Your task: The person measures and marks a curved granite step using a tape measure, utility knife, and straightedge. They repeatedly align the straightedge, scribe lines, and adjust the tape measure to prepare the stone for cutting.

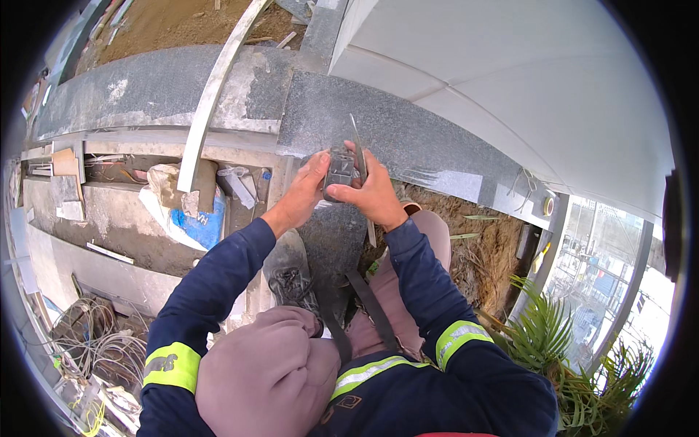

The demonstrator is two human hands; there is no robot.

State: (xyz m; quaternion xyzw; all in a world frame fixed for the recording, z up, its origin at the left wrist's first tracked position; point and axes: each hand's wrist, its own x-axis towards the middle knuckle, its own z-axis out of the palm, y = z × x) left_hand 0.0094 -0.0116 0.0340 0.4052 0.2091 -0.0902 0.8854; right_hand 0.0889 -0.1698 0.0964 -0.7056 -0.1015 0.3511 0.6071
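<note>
Both my hands are closed around a dark, dusty, blocky thing [340, 172], which looks like a power tool's battery pack; its exact kind does not show clearly. My left hand [301, 191] grips its left side, fingers along the upper edge. On the other side, my right hand [376, 188] holds it with the thumb across its lower corner. A thin, slightly curved metal blade or disc [357, 138], seen edge-on, rises beside the right fingers. Whether it joins the dark thing is hidden. Below the hands lies a grey stone slab [324, 237].
A pale curved strip [218, 80] slants across the left ledge. Past it, a white and blue sack [196, 226] lies in a trough with debris. Tangled cables [109, 346] are at lower left. A grey panelled wall [510, 87] stands right, above soil and palm leaves [550, 342].
</note>
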